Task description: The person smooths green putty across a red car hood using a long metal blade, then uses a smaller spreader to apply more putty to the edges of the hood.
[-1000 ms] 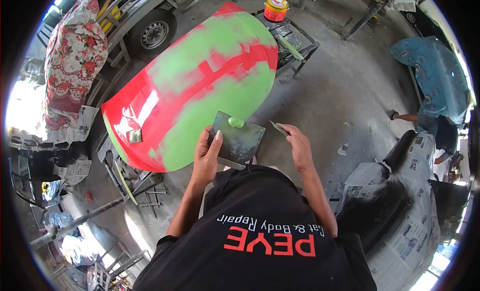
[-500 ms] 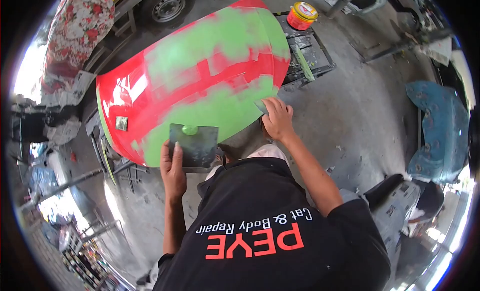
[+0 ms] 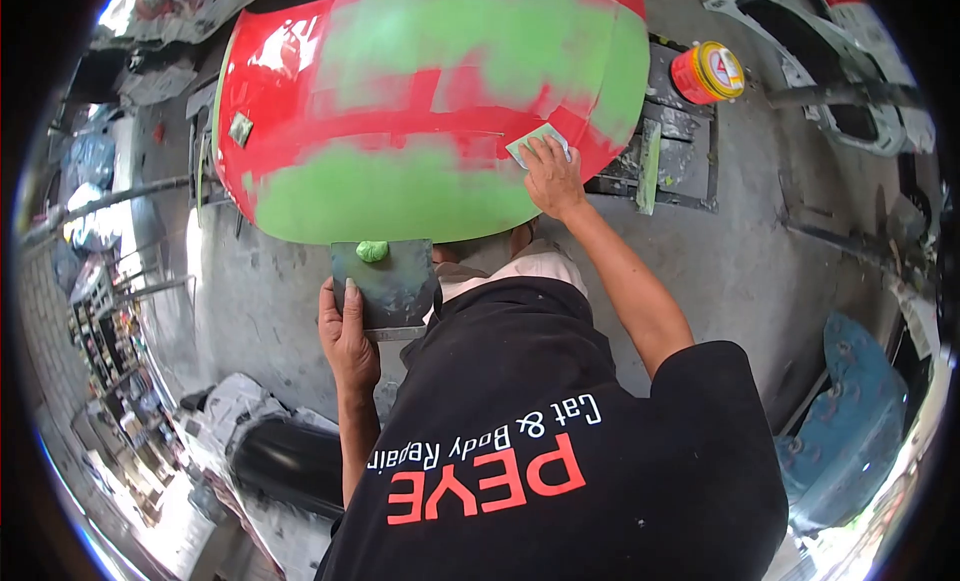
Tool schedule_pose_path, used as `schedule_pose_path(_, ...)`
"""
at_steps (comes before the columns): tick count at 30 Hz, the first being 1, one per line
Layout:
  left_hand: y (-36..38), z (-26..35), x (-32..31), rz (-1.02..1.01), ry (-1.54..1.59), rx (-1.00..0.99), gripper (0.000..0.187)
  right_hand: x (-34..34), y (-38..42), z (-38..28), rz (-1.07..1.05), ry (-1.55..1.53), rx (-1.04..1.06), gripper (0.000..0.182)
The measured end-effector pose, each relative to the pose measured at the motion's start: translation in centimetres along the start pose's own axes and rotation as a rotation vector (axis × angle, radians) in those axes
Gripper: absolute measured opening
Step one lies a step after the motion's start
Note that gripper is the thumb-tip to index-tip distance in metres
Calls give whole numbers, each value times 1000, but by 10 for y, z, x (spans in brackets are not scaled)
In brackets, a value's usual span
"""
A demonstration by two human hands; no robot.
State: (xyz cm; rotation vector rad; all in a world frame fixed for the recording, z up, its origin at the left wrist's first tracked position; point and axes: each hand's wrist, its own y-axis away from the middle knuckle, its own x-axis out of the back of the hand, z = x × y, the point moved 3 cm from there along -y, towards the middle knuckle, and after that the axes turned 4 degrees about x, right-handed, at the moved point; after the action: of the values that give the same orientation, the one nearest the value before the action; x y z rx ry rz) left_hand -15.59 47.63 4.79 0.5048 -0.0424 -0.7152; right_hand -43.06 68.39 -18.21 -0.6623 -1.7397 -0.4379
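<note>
In front of me lies a red car hood (image 3: 290, 101) with large patches of smoothed light-green body filler. My left hand (image 3: 352, 336) grips a dark square mixing board (image 3: 395, 286) by its left edge, thumb on top. A lump of green filler (image 3: 372, 251) sits at the board's far edge. Over the right part of the hood, my right hand (image 3: 552, 176) holds a flat, pale green-smeared putty spreader (image 3: 537, 144), fingers laid on top of it. The spreader is at a red strip between green patches; whether its edge touches the surface is hard to tell.
A red and yellow can (image 3: 706, 73) stands on a dark, spattered stand (image 3: 680, 151) right of the hood, beside a green-stained strip (image 3: 649, 166). A small crumpled square (image 3: 241, 130) lies on the hood's left. A blue panel (image 3: 850, 421) leans at the right.
My right hand has moved up from the hood's near edge onto its right part, with the spreader now lying flatter. My view has turned; my left hand still holds the board.
</note>
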Motion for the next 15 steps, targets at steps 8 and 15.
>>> schedule_pose_path(8,31,-17,-12,160,-12,18,26,-9,-20,-18,1,-38,-34,53)
schedule_pose_path(15,37,-21,-19,167,-5,1,26,-7,-53,-48,-63,-17,-48,52)
